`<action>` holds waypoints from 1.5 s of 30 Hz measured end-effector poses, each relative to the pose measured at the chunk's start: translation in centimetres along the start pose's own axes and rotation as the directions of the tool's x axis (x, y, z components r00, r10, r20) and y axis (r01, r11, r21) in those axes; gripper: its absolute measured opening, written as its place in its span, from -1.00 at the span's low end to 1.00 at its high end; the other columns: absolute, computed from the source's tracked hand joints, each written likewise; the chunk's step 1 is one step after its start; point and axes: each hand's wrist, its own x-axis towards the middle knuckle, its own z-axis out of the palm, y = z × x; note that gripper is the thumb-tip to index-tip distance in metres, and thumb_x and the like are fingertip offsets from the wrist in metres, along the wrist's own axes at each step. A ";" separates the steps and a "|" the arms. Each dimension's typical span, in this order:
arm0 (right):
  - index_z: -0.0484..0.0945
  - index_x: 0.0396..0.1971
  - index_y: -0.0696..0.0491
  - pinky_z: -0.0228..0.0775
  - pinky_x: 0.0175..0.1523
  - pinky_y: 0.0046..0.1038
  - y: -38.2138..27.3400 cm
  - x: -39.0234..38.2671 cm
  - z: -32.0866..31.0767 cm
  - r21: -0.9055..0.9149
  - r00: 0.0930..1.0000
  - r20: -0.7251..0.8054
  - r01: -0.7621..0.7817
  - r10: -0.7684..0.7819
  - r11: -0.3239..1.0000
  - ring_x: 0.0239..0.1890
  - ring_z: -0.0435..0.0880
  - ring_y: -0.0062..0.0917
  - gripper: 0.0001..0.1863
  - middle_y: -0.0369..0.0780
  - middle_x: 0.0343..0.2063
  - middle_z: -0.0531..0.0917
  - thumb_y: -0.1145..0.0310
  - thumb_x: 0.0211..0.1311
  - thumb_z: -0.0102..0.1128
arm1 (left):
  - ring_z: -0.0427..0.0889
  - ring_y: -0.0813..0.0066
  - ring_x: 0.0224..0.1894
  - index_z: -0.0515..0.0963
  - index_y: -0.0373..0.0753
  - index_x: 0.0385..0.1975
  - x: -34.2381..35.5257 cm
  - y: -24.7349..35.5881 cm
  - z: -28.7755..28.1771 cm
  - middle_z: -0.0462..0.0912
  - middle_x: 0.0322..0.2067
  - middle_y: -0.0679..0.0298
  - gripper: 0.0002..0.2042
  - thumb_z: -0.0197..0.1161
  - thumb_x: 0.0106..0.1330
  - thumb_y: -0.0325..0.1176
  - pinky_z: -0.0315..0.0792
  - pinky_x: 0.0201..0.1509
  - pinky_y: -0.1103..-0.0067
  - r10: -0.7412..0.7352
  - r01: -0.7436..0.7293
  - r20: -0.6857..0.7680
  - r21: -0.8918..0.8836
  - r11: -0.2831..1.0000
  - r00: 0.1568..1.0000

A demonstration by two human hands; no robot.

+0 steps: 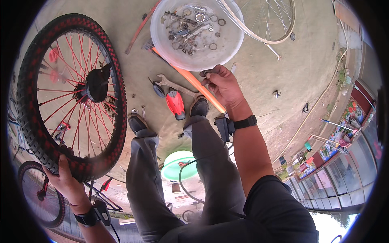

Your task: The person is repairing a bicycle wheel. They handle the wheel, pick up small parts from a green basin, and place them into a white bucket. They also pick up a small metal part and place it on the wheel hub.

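Observation:
My left hand (67, 184) is closed around the lower edge of a bicycle wheel (29, 85), which stands at the left. The wheel has red spokes, a black hub and a black tyre with red checks. My right hand (223, 87) is pinched on a small dark piece (205, 73), whose kind I cannot make out. It is just by the near rim of a translucent white tub (156, 26). Loose metal parts (192, 32), among them rings, washers, and wrenches, lie in the tub. Below my right hand runs an orange tube (194, 81).
A large open-end wrench (178, 86) and a red-and-black part (175, 104) lie near my shoes. A bare wheel rim (279, 41) overlaps the tub's right edge. Behind my legs is a green basin (172, 168). Another bicycle wheel (30, 194) stands at lower left.

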 end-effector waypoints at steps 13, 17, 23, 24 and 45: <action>0.50 -0.33 0.06 0.44 -0.44 -0.66 1.7 -11.0 9.3 0.196 0.977 0.195 0.048 -0.087 0.979 -0.36 0.74 -0.53 -0.88 -0.13 -0.31 0.69 0.59 0.27 0.26 | 0.53 0.58 -0.26 0.43 -0.38 0.06 -0.8 1.8 2.1 0.63 -0.23 0.28 -0.59 0.35 0.28 -0.37 0.43 -0.09 0.62 0.100 -0.104 0.046 0.081 0.991 0.994; 0.47 -0.33 0.07 0.48 -0.43 -0.64 1.0 -12.8 12.1 0.269 0.947 0.288 0.062 -0.141 0.961 -0.32 0.75 -0.46 -0.85 -0.09 -0.26 0.69 0.62 0.27 0.25 | 0.48 0.61 -0.33 0.47 -0.36 -0.06 -1.1 2.1 2.4 0.61 -0.29 0.32 -0.64 0.38 0.22 -0.35 0.41 -0.20 0.62 0.145 -0.147 0.031 0.084 0.986 0.989; 0.55 -0.13 0.12 0.48 -0.41 -0.64 0.1 -14.8 15.1 0.290 0.904 0.382 0.079 -0.191 0.954 -0.29 0.75 -0.43 -0.76 -0.12 -0.22 0.67 0.66 0.23 0.25 | 0.45 0.65 -0.45 0.48 -0.33 -0.13 -0.6 2.0 2.2 0.57 -0.43 0.37 -0.66 0.39 0.19 -0.32 0.38 -0.34 0.62 0.222 -0.221 0.007 0.106 0.969 0.975; 0.56 -0.10 0.12 0.48 -0.40 -0.64 0.0 -15.1 15.5 0.270 0.899 0.390 0.095 -0.199 0.958 -0.29 0.75 -0.44 -0.74 -0.13 -0.21 0.67 0.67 0.22 0.25 | 0.49 0.63 -0.42 0.48 -0.33 -0.11 -0.5 2.0 2.0 0.60 -0.40 0.34 -0.65 0.39 0.18 -0.33 0.42 -0.29 0.60 0.188 -0.188 0.011 0.100 0.977 0.982; 0.56 -0.03 0.18 0.50 -0.23 -0.66 0.2 -17.7 19.9 0.074 0.878 0.421 0.217 -0.228 0.973 -0.24 0.66 -0.65 -0.63 -0.28 -0.21 0.65 0.76 0.14 0.29 | 0.52 0.61 -0.39 0.49 -0.36 -0.11 -0.1 1.2 0.9 0.63 -0.37 0.32 -0.64 0.41 0.16 -0.34 0.47 -0.22 0.59 0.152 -0.153 0.029 0.038 0.987 0.988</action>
